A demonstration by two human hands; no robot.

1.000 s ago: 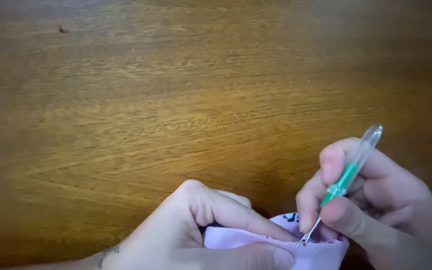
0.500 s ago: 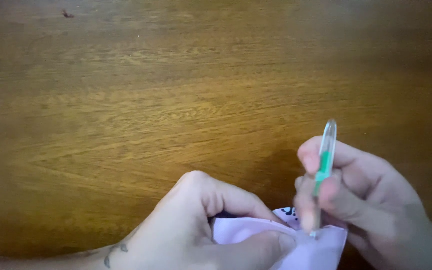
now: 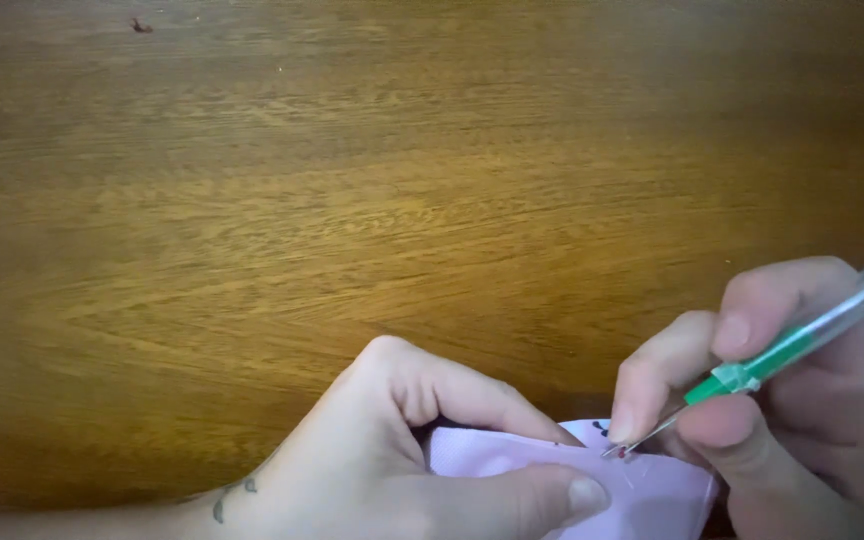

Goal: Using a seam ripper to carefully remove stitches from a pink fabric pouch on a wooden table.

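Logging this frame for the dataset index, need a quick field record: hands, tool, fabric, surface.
left hand: pinches the pale lilac fabric between thumb and forefinger; small dark mark at the wrist
right hand: grips the seam ripper like a pen
seam ripper: green handle under a clear cap, slanted, metal tip down on the fabric
pale lilac fabric: folded, bottom edge of view, small dark print near the tip
wooden table: brown grain, fills the rest of the view
small dark speck: on the table, far left corner
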